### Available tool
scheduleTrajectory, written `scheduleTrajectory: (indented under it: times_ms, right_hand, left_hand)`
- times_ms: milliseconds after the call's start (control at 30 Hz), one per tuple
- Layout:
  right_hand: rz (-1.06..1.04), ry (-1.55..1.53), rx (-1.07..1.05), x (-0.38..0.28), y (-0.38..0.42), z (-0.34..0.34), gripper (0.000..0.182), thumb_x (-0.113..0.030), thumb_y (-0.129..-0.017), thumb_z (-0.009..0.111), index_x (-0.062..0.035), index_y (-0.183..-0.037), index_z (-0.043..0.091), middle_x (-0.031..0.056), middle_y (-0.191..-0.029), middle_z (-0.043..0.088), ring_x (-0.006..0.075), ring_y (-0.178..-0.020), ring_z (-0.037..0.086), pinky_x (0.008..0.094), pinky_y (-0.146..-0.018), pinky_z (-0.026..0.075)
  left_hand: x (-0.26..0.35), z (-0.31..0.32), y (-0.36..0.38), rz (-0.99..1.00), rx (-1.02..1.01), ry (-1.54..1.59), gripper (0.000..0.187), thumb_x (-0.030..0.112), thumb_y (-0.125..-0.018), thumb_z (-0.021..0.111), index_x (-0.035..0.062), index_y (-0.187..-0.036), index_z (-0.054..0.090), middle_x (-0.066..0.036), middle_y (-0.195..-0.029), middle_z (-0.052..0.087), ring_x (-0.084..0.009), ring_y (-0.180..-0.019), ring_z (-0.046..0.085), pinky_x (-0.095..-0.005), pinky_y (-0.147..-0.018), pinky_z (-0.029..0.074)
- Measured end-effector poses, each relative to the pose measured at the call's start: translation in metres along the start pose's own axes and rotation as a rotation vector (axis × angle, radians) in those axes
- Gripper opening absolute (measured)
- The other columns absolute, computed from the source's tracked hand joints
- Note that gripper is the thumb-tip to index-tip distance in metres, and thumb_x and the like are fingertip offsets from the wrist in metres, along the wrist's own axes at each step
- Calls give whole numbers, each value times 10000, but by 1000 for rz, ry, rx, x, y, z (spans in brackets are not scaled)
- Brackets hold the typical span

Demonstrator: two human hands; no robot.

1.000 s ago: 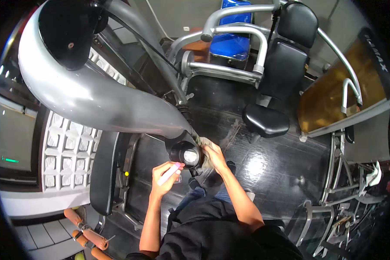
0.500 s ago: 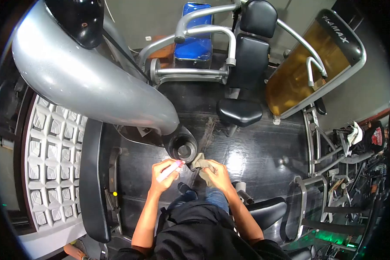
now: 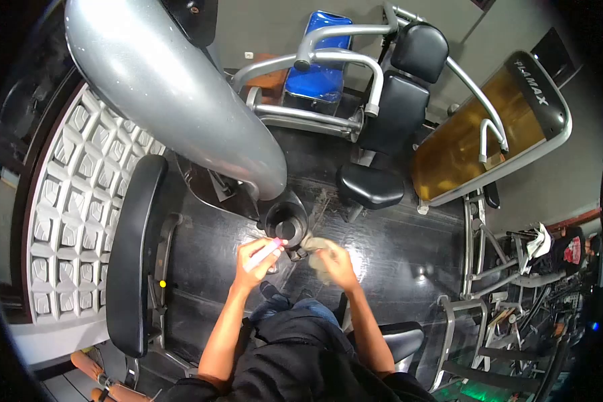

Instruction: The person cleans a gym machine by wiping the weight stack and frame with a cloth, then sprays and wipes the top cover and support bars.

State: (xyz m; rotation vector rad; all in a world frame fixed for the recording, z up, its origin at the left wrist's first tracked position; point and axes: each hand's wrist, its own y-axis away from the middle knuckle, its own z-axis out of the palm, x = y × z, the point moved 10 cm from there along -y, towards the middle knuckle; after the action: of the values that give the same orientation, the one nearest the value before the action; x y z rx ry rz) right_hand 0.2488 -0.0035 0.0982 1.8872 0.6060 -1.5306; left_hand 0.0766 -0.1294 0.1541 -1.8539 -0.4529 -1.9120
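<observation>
Grey cloth (image 3: pixel 319 251) bunched in right hand (image 3: pixel 337 262); left hand (image 3: pixel 254 262) closed round small bottle (image 3: pixel 264 253) beside black end cap (image 3: pixel 286 220). Loose grip: bottle may slip, spill on floor (image 3: pixel 395 234).

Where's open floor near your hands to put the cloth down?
Bare black floor lies right of the right hand, below the black seat. It's crowded around the round end cap, the left hand and the cloth.

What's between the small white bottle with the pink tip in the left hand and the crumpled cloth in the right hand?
In the head view, only bare glossy black floor shows between the small white pink-tipped bottle and the crumpled beige cloth; the round black machine end cap sits just above that gap.
</observation>
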Motion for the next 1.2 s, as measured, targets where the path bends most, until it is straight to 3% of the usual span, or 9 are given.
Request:
scheduleTrajectory:
  times_ms: [67,167,233,333,633,767,933,1067,1200]
  right_hand:
    - [-153,323,-25,-25,-1,24,262,-114,-904,510,-7,-1098,649,151,-1057,669,305,-985,653,359,-873,496]
    - [-118,288,-164,-24,-14,30,270,-142,-900,487,-1,-1067,645,158,-1019,658,335,-957,644,371,-864,491]
    - [-130,258,-192,-25,-16,26,277,-134,-901,459,4,-1048,648,116,-985,668,273,-917,652,353,-835,496]
    - [71,-377,-225,-9,-8,13,285,-88,-887,441,13,-1064,640,27,-954,645,112,-886,595,274,-808,481]
    - [194,-463,166,64,21,10,270,-126,-942,605,-17,-1188,580,59,-1117,645,149,-1023,607,293,-911,478]
    - [239,-602,214,74,19,67,374,-198,-952,608,-7,-1244,477,105,-1215,577,170,-1102,547,310,-928,438]
    - [409,-845,84,37,24,86,242,-132,-990,529,-13,-1197,565,94,-1155,638,175,-1039,630,308,-910,507]
    - [104,-849,46,-23,26,64,357,-158,-976,559,-18,-1302,520,82,-1243,603,165,-1129,572,306,-1000,422]
    - [-115,-598,210,-39,27,18,238,-152,-956,562,-20,-1155,554,69,-1123,622,164,-1035,576,307,-931,431]
  left_hand:
    - [0,0,1,-10,26,4,191,60,-855,630,-23,-1004,716,-61,-810,707,-59,-589,588,-228,-528,454]
    - [2,1,4,-3,72,33,212,59,-862,618,-28,-1036,702,-69,-889,709,-70,-651,608,-226,-547,491]
    - [2,2,6,-14,87,28,217,55,-862,617,-29,-1044,698,-71,-902,707,-74,-665,612,-226,-560,502]
    - [6,2,13,-22,127,7,226,74,-868,620,-30,-1055,692,-70,-894,697,-80,-661,609,-225,-566,500]
    - [14,-7,71,-33,311,-36,259,182,-891,627,-45,-1007,676,-68,-849,658,-106,-574,567,-245,-537,440]
    - [9,-14,102,-57,386,-15,242,185,-894,626,-39,-977,667,-109,-936,681,-120,-574,576,-254,-532,458]
    - [5,-19,132,-93,446,-31,233,183,-898,625,-38,-962,661,-128,-978,689,-129,-578,585,-258,-523,463]
    - [-1,-23,138,-97,470,-18,248,202,-907,622,-38,-961,659,-128,-970,690,-135,-568,585,-262,-519,464]
    - [3,-27,127,-73,437,6,249,210,-914,623,-33,-949,663,-109,-914,692,-125,-556,580,-253,-515,442]
